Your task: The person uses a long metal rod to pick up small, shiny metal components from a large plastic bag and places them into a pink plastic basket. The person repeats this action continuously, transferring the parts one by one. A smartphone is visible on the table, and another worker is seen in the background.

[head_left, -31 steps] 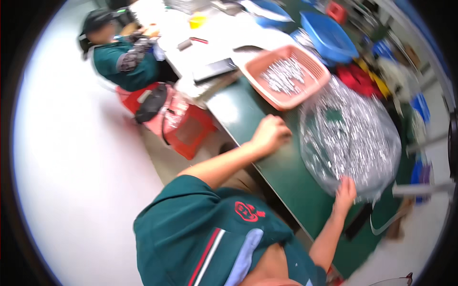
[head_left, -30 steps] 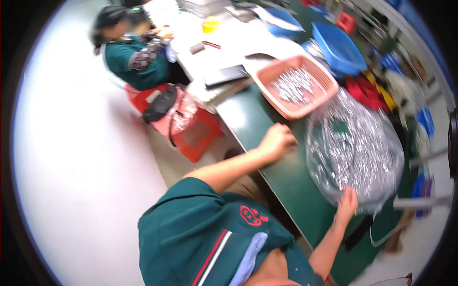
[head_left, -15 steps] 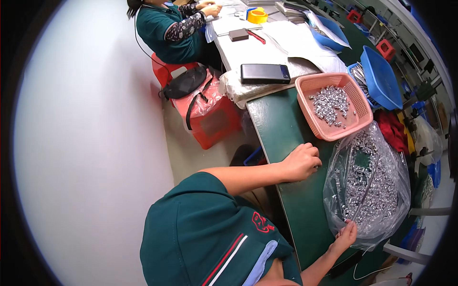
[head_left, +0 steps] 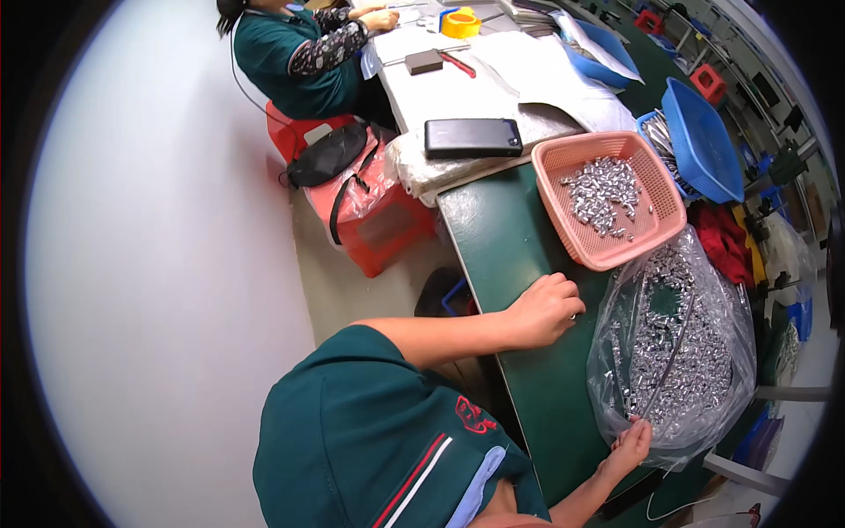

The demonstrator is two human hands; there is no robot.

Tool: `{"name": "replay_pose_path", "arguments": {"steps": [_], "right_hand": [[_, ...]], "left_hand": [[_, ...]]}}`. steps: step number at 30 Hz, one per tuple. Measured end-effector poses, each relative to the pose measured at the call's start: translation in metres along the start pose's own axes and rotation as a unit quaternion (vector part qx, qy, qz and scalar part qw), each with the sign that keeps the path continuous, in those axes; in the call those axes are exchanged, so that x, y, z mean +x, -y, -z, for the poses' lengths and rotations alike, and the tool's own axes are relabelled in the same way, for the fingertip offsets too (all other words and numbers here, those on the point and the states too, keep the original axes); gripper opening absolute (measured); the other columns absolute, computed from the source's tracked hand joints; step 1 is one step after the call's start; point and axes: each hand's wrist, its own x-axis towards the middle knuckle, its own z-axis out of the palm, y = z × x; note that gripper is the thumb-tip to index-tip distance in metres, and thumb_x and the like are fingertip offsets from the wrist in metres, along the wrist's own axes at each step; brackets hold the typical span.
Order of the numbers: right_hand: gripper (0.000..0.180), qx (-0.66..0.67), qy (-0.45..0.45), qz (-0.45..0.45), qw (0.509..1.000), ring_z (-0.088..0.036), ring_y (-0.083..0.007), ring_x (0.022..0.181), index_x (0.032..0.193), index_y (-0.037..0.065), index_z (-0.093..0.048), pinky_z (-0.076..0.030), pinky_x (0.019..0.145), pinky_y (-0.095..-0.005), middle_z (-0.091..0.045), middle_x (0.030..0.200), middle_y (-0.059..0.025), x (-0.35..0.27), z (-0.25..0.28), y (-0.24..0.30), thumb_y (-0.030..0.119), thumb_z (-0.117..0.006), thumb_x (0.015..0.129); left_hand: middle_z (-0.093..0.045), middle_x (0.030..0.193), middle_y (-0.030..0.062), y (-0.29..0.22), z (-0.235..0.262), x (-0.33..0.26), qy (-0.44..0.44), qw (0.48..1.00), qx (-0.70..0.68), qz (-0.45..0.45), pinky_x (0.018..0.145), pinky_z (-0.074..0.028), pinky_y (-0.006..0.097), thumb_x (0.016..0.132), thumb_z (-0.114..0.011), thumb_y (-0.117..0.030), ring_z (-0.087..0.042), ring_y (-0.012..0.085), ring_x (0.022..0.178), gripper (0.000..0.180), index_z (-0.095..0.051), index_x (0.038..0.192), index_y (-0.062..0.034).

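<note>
My left hand (head_left: 546, 311) rests on the green table top, its fingers curled and closed. A small shiny spot shows by the fingers; whether it is a ring or a metal piece I cannot make out. Further right, my right hand (head_left: 630, 447) pinches the near end of a long thin dark rod (head_left: 673, 359). That rod lies slantwise over a clear plastic bag (head_left: 600, 374), which is spread open and full of small silver metal parts (head_left: 704, 361). Beyond the left hand stands a pink plastic basket (head_left: 607, 260) with more silver parts (head_left: 603, 195) in it.
A black power bank (head_left: 473, 138) lies on the wrapped stack past the table corner. Blue trays (head_left: 704, 145) stand beyond the basket, with red cloth (head_left: 723, 242) near the bag. A co-worker (head_left: 299, 62) sits at the far left by a red stool (head_left: 378, 233).
The whole view has shifted slightly. My left hand stays closed on the table, and my right hand still pinches the rod, whose far part has swung a little over the bag.
</note>
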Motion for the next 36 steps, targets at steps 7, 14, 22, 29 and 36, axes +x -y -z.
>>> {"name": "replay_pose_path", "arguments": {"steps": [7, 14, 22, 29, 36], "right_hand": [[0.018, 0.015, 0.011, 0.007, 1.0, -0.024, 0.0023, 0.049, 0.089, 0.006, -0.059, -0.015, 0.043, -0.0173, -0.031, 0.058, 0.0107, 0.002, 0.003, -0.006, 0.021, -0.051, 0.096], [0.017, 0.02, 0.019, 0.015, 1.0, -0.025, 0.0021, 0.05, 0.09, 0.005, -0.059, -0.016, 0.043, -0.0174, -0.033, 0.059, 0.0105, 0.0, 0.004, -0.005, 0.019, -0.051, 0.095], [0.017, 0.01, 0.021, 0.043, 0.999, -0.027, 0.0019, 0.051, 0.089, 0.004, -0.06, -0.018, 0.044, -0.0173, -0.035, 0.061, 0.0101, 0.001, 0.001, -0.011, 0.017, -0.052, 0.095], [0.019, -0.01, 0.024, 0.045, 0.999, -0.029, 0.0013, 0.053, 0.09, 0.004, -0.061, -0.019, 0.045, -0.0173, -0.037, 0.062, 0.0098, 0.003, 0.002, -0.01, 0.02, -0.052, 0.095], [0.021, -0.052, 0.039, 0.092, 0.994, -0.031, 0.0, 0.056, 0.09, 0.003, -0.063, -0.022, 0.048, -0.0182, -0.039, 0.064, 0.0088, 0.009, 0.005, -0.017, 0.021, -0.052, 0.095]], "left_hand": [[-0.054, 0.088, 0.0081, 0.002, -0.004, -0.001, 0.001, 1.0, 0.02, -0.003, 0.079, -0.042, 0.038, 0.068, -0.07, -0.008, -0.05, 0.0274, 0.089, 0.023, -0.063, 0.09, -0.0069], [-0.055, 0.084, 0.0063, -0.009, 0.006, 0.006, -0.071, 0.994, -0.015, -0.086, 0.077, -0.043, 0.037, 0.067, -0.07, -0.01, -0.052, 0.0266, 0.086, 0.021, -0.064, 0.087, -0.0071], [-0.056, 0.084, 0.0078, 0.004, -0.007, 0.0, -0.023, 0.999, 0.007, -0.045, 0.077, -0.044, 0.037, 0.067, -0.069, -0.009, -0.052, 0.0267, 0.085, 0.011, -0.064, 0.077, -0.0062], [-0.055, 0.08, 0.0073, 0.002, -0.008, 0.001, -0.027, 0.998, 0.025, -0.046, 0.074, -0.044, 0.037, 0.067, -0.069, -0.011, -0.052, 0.0267, 0.082, 0.01, -0.063, 0.075, -0.0076], [-0.055, 0.078, 0.0072, 0.0, -0.011, 0.001, -0.032, 0.998, 0.035, -0.051, 0.076, -0.044, 0.038, 0.068, -0.07, -0.014, -0.053, 0.0266, 0.082, 0.011, -0.065, 0.076, -0.0083]]}}
